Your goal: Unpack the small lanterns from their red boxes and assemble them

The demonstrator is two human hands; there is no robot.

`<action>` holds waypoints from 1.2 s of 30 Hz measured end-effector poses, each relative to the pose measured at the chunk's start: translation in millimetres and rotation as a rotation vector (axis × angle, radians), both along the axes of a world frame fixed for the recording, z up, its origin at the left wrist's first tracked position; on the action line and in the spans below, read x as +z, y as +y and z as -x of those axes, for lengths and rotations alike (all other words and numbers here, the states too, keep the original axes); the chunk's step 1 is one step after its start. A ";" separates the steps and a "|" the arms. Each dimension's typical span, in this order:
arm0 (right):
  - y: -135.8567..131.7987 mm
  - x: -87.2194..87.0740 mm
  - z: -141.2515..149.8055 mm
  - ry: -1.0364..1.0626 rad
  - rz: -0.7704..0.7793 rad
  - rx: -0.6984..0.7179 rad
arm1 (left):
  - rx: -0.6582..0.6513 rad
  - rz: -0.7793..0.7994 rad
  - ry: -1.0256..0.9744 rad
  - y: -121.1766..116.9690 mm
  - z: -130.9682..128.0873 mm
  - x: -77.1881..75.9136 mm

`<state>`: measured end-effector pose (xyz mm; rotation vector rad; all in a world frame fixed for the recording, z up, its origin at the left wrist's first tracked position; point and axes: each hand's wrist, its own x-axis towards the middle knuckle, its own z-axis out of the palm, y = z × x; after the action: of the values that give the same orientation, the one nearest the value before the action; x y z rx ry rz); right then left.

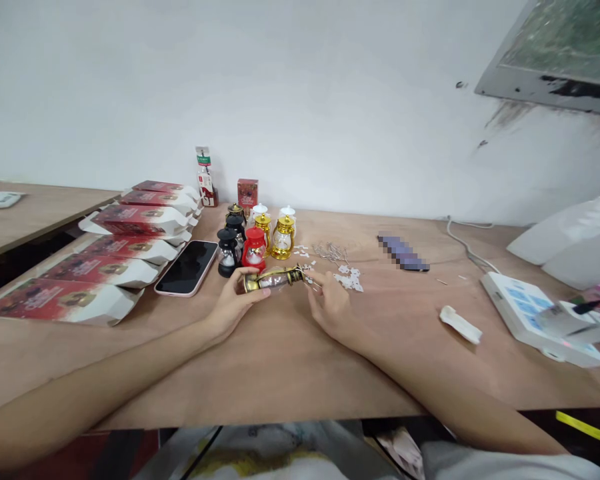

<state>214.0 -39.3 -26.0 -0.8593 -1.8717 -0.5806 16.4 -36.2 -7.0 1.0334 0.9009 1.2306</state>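
Note:
My left hand [236, 301] is closed around a small gold lantern [274, 277] that lies on its side just above the wooden table [280, 360]. My right hand [330, 303] is pinched on a thin metal wire piece [314, 285] at the lantern's top end. Behind them stands a cluster of little lanterns [256, 235] in black, red, gold and white. A pile of thin wire hooks [331, 252] and small white paper bits [349, 277] lies just right of the hands.
Several red and white folded boxes [130, 248] lie in a row at the left, with a black phone [187, 267] beside them. A white device [540, 317], a cable [467, 247] and white bags sit at the right. A bottle [206, 177] and red box [247, 192] stand by the wall.

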 end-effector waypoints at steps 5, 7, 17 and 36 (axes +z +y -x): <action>-4.4 2.3 0.5 -0.100 -0.077 0.119 | -0.104 -0.183 0.324 -0.9 1.3 -3.2; -8.9 3.6 2.6 -0.175 -0.051 0.188 | -0.214 -0.201 0.307 -2.1 1.1 -3.6; -15.3 1.9 7.1 -0.116 0.118 0.320 | -0.265 -0.344 0.437 6.7 6.1 -8.9; -4.5 9.5 9.1 0.202 1.083 0.435 | -0.291 -0.869 1.448 -7.5 6.4 3.7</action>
<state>204.8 -43.8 -16.6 -1.0477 -2.0421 0.8491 10.0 -43.6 -3.2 2.7926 1.1618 0.4118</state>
